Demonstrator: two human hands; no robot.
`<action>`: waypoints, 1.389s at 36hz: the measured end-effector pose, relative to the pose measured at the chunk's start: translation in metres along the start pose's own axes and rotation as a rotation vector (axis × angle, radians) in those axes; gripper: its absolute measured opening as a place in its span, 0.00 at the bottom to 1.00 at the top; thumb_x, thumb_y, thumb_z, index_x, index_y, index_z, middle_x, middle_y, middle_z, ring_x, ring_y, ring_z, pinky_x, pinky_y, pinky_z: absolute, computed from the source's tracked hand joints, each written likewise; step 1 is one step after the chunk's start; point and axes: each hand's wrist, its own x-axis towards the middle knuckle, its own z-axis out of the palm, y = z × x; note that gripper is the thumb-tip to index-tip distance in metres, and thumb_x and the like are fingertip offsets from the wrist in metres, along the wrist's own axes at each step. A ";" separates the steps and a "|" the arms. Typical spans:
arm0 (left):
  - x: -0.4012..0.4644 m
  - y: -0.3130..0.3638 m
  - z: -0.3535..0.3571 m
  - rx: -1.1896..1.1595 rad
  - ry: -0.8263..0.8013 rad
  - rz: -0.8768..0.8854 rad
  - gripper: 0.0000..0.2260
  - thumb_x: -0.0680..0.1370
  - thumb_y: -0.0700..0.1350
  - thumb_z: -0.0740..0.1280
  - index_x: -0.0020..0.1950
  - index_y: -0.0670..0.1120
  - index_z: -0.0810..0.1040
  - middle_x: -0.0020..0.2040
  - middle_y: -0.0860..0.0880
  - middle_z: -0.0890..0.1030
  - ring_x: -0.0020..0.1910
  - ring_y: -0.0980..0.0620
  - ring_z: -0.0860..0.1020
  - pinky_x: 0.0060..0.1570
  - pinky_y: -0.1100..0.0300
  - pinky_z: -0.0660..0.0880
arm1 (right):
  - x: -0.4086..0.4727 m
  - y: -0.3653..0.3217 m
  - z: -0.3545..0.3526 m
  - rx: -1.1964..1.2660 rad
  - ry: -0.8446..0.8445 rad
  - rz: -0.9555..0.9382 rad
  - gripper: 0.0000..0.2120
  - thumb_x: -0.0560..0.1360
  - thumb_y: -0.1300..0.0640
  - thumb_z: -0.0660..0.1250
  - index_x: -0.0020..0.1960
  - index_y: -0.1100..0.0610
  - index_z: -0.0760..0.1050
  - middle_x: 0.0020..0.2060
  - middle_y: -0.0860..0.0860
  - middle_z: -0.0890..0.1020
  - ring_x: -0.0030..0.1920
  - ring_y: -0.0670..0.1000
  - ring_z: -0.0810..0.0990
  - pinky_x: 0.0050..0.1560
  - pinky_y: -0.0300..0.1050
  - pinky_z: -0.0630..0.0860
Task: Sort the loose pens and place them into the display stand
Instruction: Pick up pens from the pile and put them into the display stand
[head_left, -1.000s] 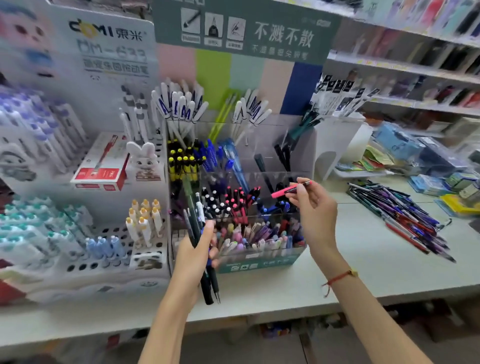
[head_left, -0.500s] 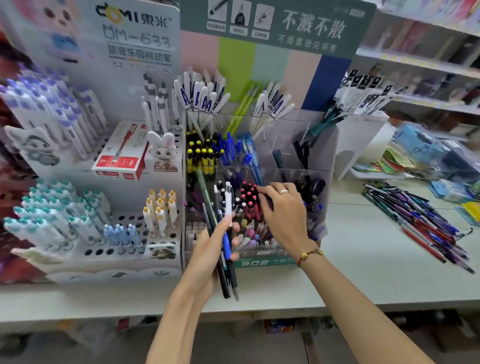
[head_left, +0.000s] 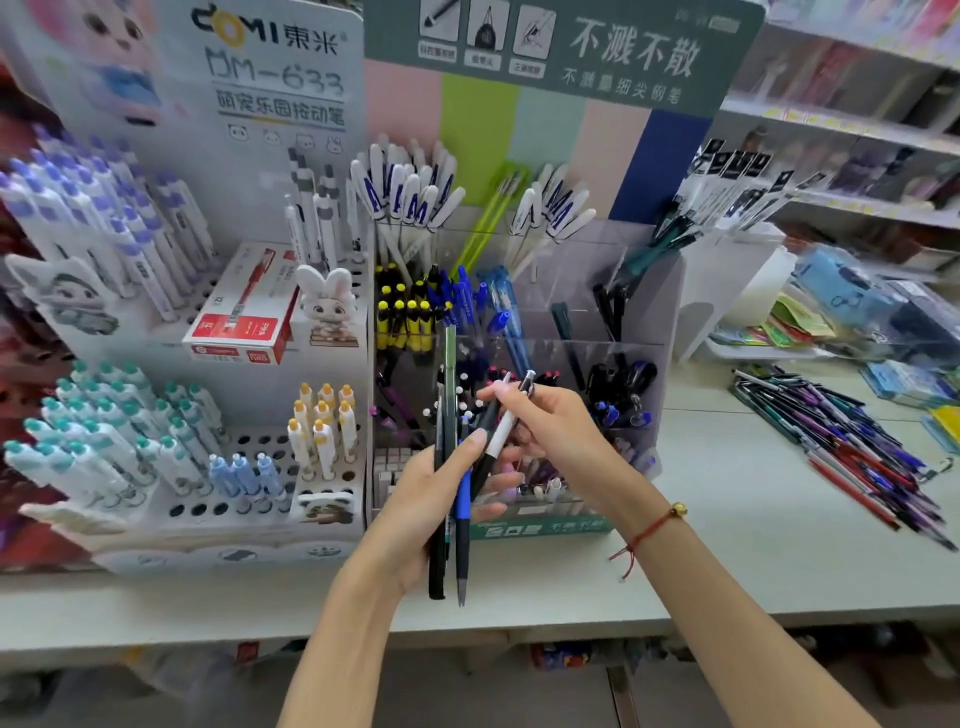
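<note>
My left hand (head_left: 415, 512) grips a bundle of several pens (head_left: 451, 525), tips down, in front of the clear display stand (head_left: 644, 317). My right hand (head_left: 553, 426) pinches the top ends of two pens from that bundle, one white (head_left: 503, 431) and one black (head_left: 491, 415), both still lying against the bundle. The stand's compartments hold yellow-capped, blue, black and pink-topped pens. A heap of loose pens (head_left: 852, 441) lies on the table to the right.
A white tiered pen rack (head_left: 249, 499) with several blue, teal and yellow-capped pens stands to the left, with a red pen box (head_left: 241, 312) on it. Packets and a blue bag (head_left: 852, 296) sit at the right. Shelves run behind.
My right hand put the pink pen into the stand, then drew back to the bundle and took hold of two pens. The camera came closer to the stand.
</note>
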 end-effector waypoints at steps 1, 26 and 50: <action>0.001 0.001 -0.001 -0.016 0.003 0.016 0.14 0.80 0.50 0.62 0.59 0.44 0.79 0.50 0.47 0.85 0.49 0.48 0.84 0.41 0.59 0.81 | 0.001 0.001 -0.001 -0.027 0.034 -0.014 0.14 0.80 0.51 0.62 0.46 0.59 0.81 0.22 0.45 0.70 0.24 0.44 0.68 0.29 0.37 0.68; 0.000 0.009 -0.031 -0.252 0.296 0.147 0.13 0.80 0.49 0.63 0.60 0.46 0.79 0.50 0.50 0.85 0.45 0.56 0.83 0.37 0.64 0.79 | 0.032 0.006 0.003 -0.941 0.433 -0.493 0.11 0.77 0.47 0.66 0.44 0.55 0.75 0.33 0.47 0.77 0.33 0.44 0.73 0.31 0.35 0.66; -0.017 0.011 -0.014 -0.340 0.111 0.248 0.14 0.81 0.48 0.58 0.63 0.46 0.73 0.58 0.51 0.82 0.59 0.54 0.79 0.64 0.51 0.70 | 0.005 0.008 0.020 -0.843 0.405 -0.551 0.12 0.78 0.51 0.66 0.60 0.52 0.75 0.47 0.47 0.78 0.40 0.45 0.75 0.40 0.38 0.73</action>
